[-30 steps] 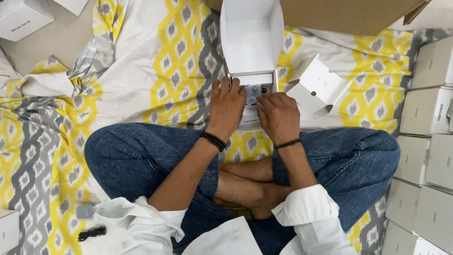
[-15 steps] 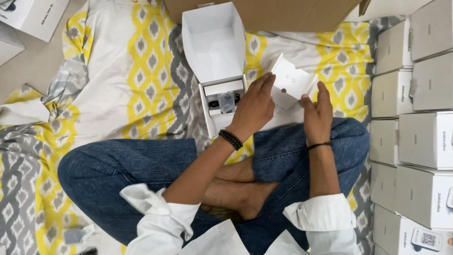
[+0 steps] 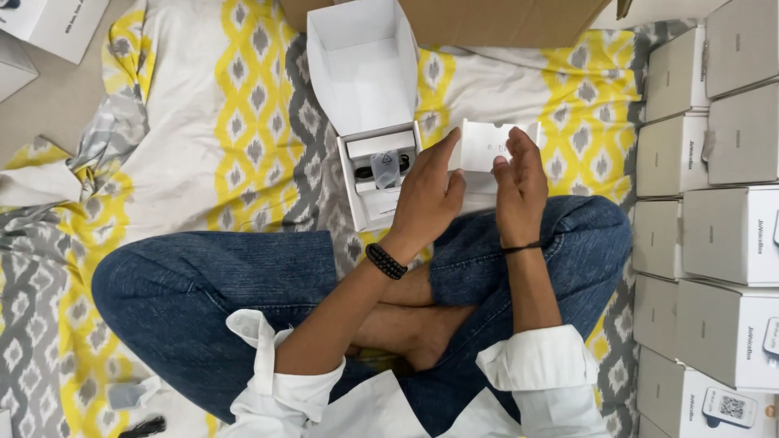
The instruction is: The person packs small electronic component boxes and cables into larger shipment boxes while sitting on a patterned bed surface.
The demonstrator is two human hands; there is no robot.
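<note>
A person sits cross-legged on a yellow, grey and white patterned cloth [image 3: 203, 122], and both hands are up in front of the knees. The left hand [image 3: 426, 203] and the right hand [image 3: 519, 182] hold a small white card insert [image 3: 487, 146] between them, fingers fairly straight and pressed against its two sides, thumbs loose. Just to the left of it lies an open white box [image 3: 365, 97], lid flap standing up, with a tray [image 3: 381, 170] holding small dark parts and a clear pouch. A brown cardboard carton [image 3: 487, 20] lies along the cloth's far edge. Stacked closed white boxes [image 3: 714, 162] line the right edge. More white boxes [image 3: 57, 24] sit off the cloth's far left corner.
</note>
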